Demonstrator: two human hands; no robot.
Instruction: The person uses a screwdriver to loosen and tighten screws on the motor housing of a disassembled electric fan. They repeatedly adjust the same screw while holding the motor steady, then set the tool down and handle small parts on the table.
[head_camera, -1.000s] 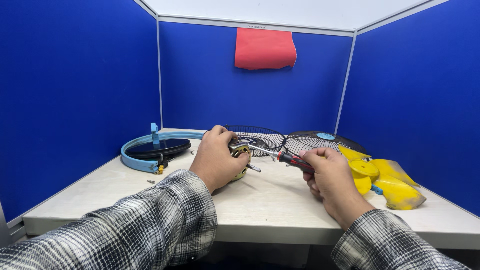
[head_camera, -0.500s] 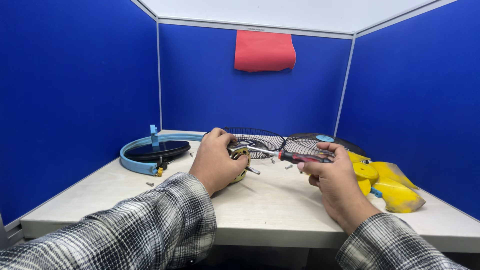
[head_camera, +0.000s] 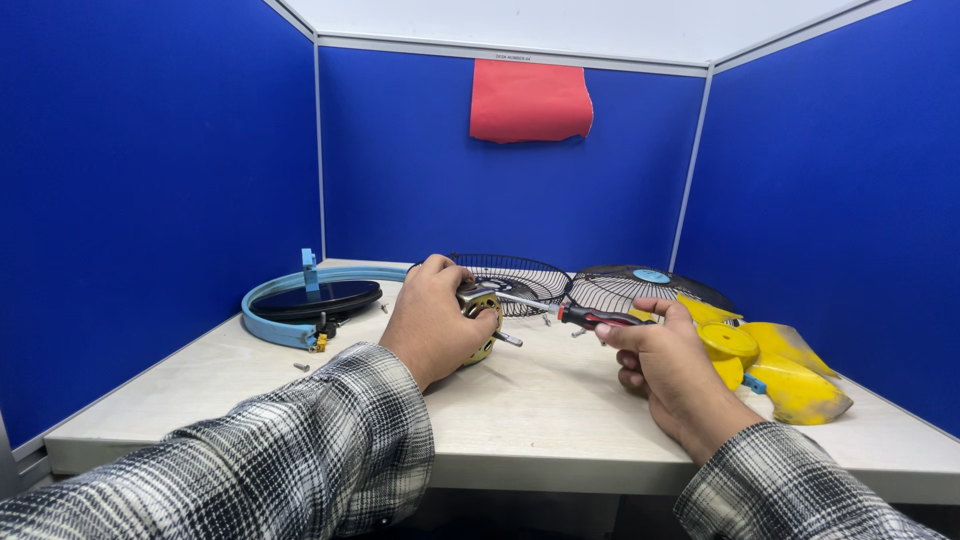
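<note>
our left hand (head_camera: 432, 322) grips the fan motor (head_camera: 482, 312) while our right hand (head_camera: 668, 362) pinches the screwdriver (head_camera: 570, 314), tip at a motor screw just past the left fingers, needing steady turning.

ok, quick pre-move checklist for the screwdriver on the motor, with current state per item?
1. Left hand grips the motor on the table: ok.
2. Right hand holds the screwdriver by its handle: ok.
3. Tip seated in a screw head: cannot tell, the tip is too small to make out against the motor.
4. Shaft points at the motor, roughly level: ok.
5. Loose screws lie clear of both hands: ok.
6. Grilles and yellow blade sit off the working spot: ok.
</note>
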